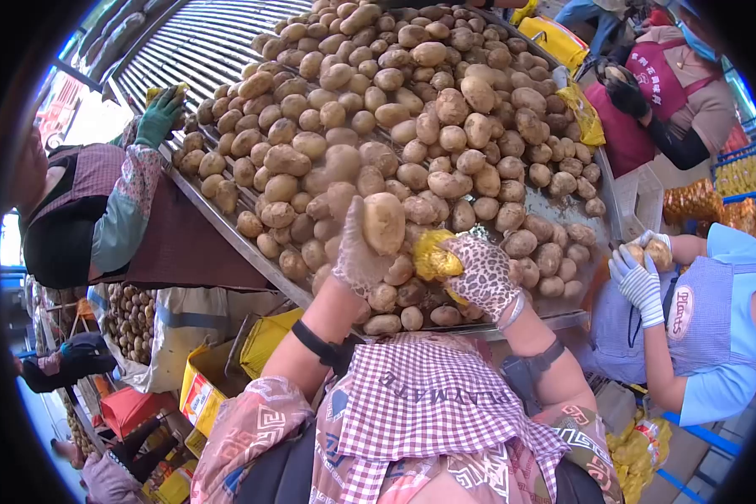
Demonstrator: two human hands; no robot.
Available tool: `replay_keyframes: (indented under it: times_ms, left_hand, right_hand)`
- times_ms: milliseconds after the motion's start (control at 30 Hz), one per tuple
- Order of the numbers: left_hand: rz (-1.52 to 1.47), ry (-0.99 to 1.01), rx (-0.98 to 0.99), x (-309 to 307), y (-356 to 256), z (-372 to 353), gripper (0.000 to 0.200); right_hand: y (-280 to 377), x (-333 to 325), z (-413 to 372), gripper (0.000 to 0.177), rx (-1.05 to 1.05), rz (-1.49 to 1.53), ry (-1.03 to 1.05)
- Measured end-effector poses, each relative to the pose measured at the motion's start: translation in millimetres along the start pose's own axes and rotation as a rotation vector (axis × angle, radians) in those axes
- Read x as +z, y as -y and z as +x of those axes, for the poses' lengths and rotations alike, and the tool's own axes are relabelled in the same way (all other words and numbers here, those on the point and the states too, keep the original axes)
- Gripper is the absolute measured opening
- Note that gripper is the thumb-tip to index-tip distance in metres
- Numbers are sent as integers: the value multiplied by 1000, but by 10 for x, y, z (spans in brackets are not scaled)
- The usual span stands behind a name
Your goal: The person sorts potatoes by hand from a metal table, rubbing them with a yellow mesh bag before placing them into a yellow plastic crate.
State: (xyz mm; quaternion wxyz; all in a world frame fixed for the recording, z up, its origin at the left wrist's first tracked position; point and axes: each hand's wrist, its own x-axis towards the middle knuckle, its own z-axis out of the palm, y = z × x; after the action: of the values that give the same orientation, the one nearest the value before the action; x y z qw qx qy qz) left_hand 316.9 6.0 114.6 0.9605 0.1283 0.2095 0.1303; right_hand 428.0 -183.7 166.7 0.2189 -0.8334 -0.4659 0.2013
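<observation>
At the near edge of the slatted metal sorting table, the left hand, in a thin pale glove, was closed round a large tan oval potato, lifted just above the heap. Just beside it the right hand, in a leopard-print glove, pinched a bunched yellow mesh bag. The step looked like bagging a picked potato. Next, the bag's mouth would need spreading to take it. Farther off, a co-worker's green-gloved hand rested at the table's left edge
</observation>
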Motion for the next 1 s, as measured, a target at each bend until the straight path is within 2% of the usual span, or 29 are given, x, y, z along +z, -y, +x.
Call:
replay_keyframes:
  times_ms: [33, 100, 133, 167, 233, 333, 367, 400, 433, 467, 500, 567, 600, 633, 700, 767, 833, 867, 900, 967, 1000]
  left_hand:
    - [-8, -8, 11, 21, -31, -12, 57]
    - [-98, 14, -5, 134, -64, -37, 54]
    - [-78, -46, 20, 222, -35, -47, 55]
    - [-69, -43, 8, 221, 0, -36, 55]
    - [-185, 37, -71, 234, 139, 21, 56]
    - [-93, 35, -12, 411, 122, -33, 57]
    - [-73, 27, 1, 397, 58, -39, 57]
    - [-126, 10, -30, 179, -2, 19, 57]
    - [-224, 120, -48, -180, -97, 171, 57]
    - [-212, 152, -48, -183, -162, 130, 55]
    - [-200, 182, -57, -149, -195, 70, 54]
    - [-222, 93, -25, 30, -123, 12, 52]
    - [-234, 15, 4, 95, -75, 15, 50]
    - [-232, 18, -1, 106, -37, 34, 50]
    - [-189, 43, -1, 83, 51, 93, 48]
    - [-306, 53, -4, 170, 78, 110, 46]
    - [-263, -194, -25, 485, -19, -94, 44]
    - [-185, -233, 87, 436, -39, -93, 46]
    - [-191, -241, 97, 381, -55, -92, 46]
    - [-66, -336, 211, 312, -56, -42, 41]
    - [-27, -309, 182, 298, -21, -33, 37]
  right_hand:
    - [-110, 34, -41, 55, 51, -74, 35]
    - [-262, 26, -40, 54, 51, 94, -136]
    - [-193, -83, 31, 52, -65, 122, -251]
    - [-148, -120, 109, 50, -216, -65, -461]
    - [148, -315, 382, 51, -245, 178, -596]
    - [220, -69, 342, 52, -330, 314, -500]
    - [226, -63, 256, 52, -431, 326, -395]
    - [143, 10, 135, 50, -432, 227, -221]
    - [44, 71, 40, 49, -430, 123, -48]
    - [23, 52, 5, 50, -378, 38, 60]
    - [2, 34, 21, 50, -380, 42, 69]
    - [-53, -51, 130, 51, -212, 267, -322]
    - [65, -209, 193, 51, -237, 363, -407]
    - [147, -248, 287, 53, -298, 339, -528]
    - [298, -273, 344, 46, -422, 136, -561]
    - [357, -90, 202, 48, -486, -92, -452]
    - [121, 116, 82, 53, -513, -129, -379]
    - [-19, 184, 40, 53, -368, -190, -274]
    - [-59, 177, 23, 53, -213, -248, -172]
    - [-124, 154, 60, 51, -196, -229, -179]
    - [95, 29, 72, 52, -261, -184, -323]
